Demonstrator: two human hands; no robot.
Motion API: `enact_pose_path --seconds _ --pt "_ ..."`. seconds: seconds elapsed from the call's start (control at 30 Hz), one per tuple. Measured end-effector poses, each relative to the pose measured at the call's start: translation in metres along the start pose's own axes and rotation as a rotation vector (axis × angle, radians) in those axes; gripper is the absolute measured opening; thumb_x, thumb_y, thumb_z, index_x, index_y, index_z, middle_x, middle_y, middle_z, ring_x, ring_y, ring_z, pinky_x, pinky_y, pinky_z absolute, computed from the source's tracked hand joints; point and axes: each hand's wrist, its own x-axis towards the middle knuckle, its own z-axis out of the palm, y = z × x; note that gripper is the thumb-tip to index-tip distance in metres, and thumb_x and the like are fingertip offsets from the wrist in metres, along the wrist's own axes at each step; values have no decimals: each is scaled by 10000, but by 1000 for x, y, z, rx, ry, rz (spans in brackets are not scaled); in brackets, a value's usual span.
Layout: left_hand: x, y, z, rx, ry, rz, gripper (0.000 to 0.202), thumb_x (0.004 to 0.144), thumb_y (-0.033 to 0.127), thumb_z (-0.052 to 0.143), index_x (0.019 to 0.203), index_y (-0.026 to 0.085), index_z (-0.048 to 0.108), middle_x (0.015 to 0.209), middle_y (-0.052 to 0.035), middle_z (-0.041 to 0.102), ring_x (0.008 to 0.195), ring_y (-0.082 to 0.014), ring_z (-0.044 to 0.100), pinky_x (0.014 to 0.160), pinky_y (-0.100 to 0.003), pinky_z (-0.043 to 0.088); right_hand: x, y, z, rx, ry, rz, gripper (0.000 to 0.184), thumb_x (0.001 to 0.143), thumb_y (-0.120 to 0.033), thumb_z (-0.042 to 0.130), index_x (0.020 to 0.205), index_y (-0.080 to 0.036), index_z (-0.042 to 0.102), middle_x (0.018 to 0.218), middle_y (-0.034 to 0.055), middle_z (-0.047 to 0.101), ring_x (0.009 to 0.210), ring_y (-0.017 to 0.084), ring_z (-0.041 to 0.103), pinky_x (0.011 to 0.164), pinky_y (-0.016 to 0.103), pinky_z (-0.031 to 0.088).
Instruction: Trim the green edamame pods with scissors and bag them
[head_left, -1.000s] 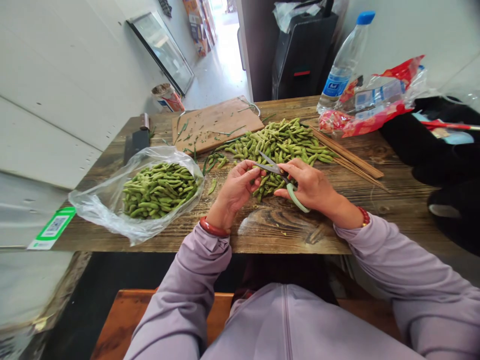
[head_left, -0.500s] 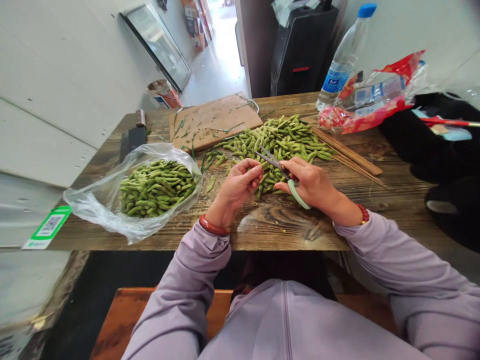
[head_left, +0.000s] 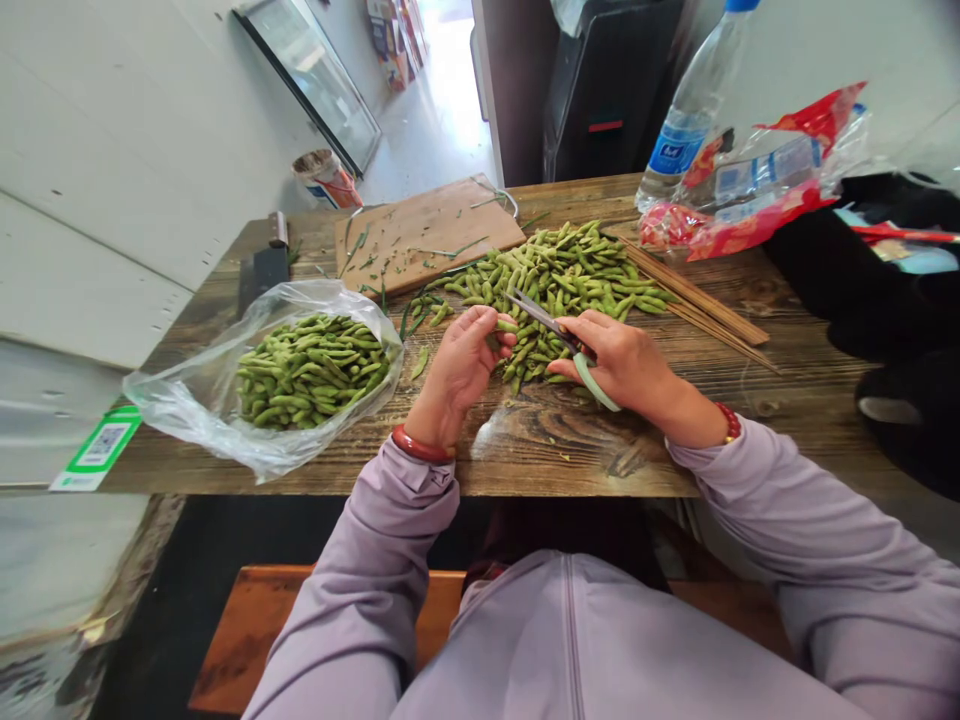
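Observation:
My left hand [head_left: 461, 365] pinches a green bean pod [head_left: 506, 326] between thumb and fingers, its end sticking out to the right. My right hand [head_left: 619, 365] grips scissors [head_left: 559, 340] with pale green handles; their blades point left and lie right by the pod's end. Both hands hover over the near edge of a heap of green pods [head_left: 559, 275] on the wooden table [head_left: 555, 450]. To the left, an open clear plastic bag [head_left: 300, 375] holds more pods.
A wooden cutting board [head_left: 424, 235] with green scraps lies at the back, a cleaver [head_left: 262, 265] to its left. Thin wooden sticks [head_left: 697, 300], a water bottle [head_left: 694, 110] and a red-and-clear plastic bag [head_left: 757, 185] are at the right. Dark items [head_left: 877, 290] fill the far right.
My left hand has shifted slightly and now shows the pod's end between its fingers. The scissors stay beside it. The view has tilted a little.

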Motion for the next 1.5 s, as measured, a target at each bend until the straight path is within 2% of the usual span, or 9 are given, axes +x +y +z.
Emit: enact_pose_path --seconds 0.1,0.2,0.27,0.43,0.57,0.77,0.9,1.13,1.5 --pt "2 3 -3 12 31 -20 225 825 317 711 839 185 530 835 -1 679 677 -100 644 642 -228 525 0 0 -1 3 20 25 408 939 -460 633 1243 -188 626 1042 105 681 844 247 661 709 348 511" --pt "3 1 -6 170 2 -14 206 814 318 695 822 192 533 642 59 540 496 -62 471 501 -192 382 0 -1 -1 -3 13 27 393 931 -429 653 1245 -195 626 1038 97 684 822 239 658 696 345 508" --pt "5 -3 -5 454 -18 63 160 821 306 682 802 183 581 586 64 469 484 -67 399 492 -206 327 0 -1 -1 -10 9 21 392 923 -413 666 1243 -191 627 1034 95 685 826 240 659 698 344 507" --pt "6 -14 -1 1312 -20 324 100 826 260 691 790 168 680 812 -43 657 781 -174 581 753 -309 450 1 1 0 -19 11 24 388 910 -387 686 1236 -184 629 1044 94 687 840 241 661 712 342 505" --pt "6 -16 -3 1521 -66 317 121 857 292 660 857 183 710 897 -69 675 849 -209 608 803 -338 470 1 2 0 -13 4 27 385 898 -369 701 1230 -186 634 1052 94 692 807 228 658 695 333 498" --pt "10 -17 -11 1404 -42 355 22 770 185 678 749 188 674 797 -49 626 771 -195 554 754 -316 438 1 1 -1 -6 -3 38 379 894 -355 705 1226 -184 639 1046 91 694 770 215 650 672 328 489" --pt "8 -10 -11 1124 24 386 81 709 123 688 689 181 636 719 -6 576 736 -159 508 712 -269 407 1 2 -1 -5 8 43 370 901 -359 689 1230 -198 636 1037 88 695 762 216 648 662 331 489" --pt "-1 0 -5 338 -54 45 298 682 264 811 920 167 661 758 10 643 537 -62 442 495 -198 318 2 2 -2 46 25 46 480 863 -351 743 1279 -151 612 1097 113 675 801 226 666 720 355 532" --pt "-8 -3 6 396 -145 104 244 774 366 799 876 152 743 741 -14 658 519 -59 473 474 -205 322 0 2 3 76 -36 -24 526 848 -392 751 1316 -215 588 1101 98 660 860 242 661 757 367 547"
